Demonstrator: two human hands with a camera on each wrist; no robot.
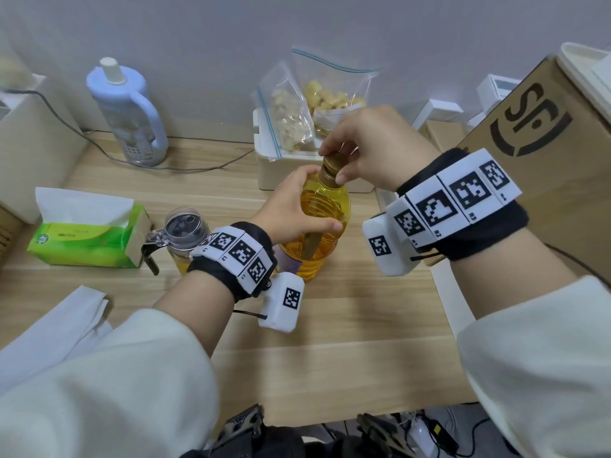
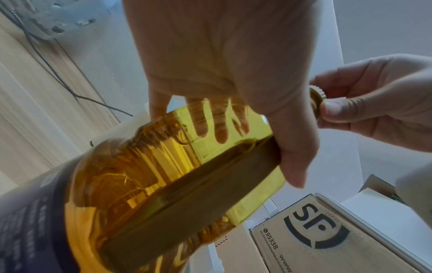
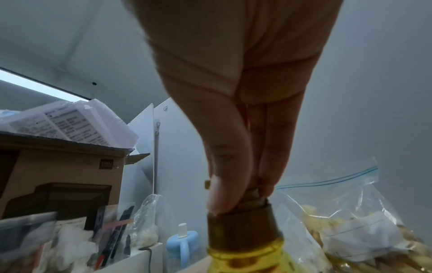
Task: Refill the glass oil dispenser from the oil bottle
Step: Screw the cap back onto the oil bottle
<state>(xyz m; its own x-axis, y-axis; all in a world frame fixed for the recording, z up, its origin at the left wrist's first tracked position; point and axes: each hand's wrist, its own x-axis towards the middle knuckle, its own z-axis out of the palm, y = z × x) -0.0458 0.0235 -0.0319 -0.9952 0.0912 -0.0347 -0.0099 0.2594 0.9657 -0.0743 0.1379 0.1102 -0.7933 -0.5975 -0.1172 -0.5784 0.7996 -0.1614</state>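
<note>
The oil bottle (image 1: 322,226) stood on the desk (image 1: 330,325), the glass oil dispenser (image 1: 185,233) just to its left. To loosen the cap (image 1: 332,166) cleanly, I judged the bottle must stay upright. My left hand (image 1: 291,209) gripped its shoulder; my right hand (image 1: 373,150) pinched the cap.

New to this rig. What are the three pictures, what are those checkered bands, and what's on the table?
No robot here: a person wearing marker bands and a small camera on each wrist. One picture comes from a head camera, the others look along each hand. The left hand holds the oil bottle by its shoulder, standing on the wooden table. The right hand has a pinching grip on the bottle's gold cap. The glass oil dispenser stands left of the bottle, beside a green tissue box.
</note>
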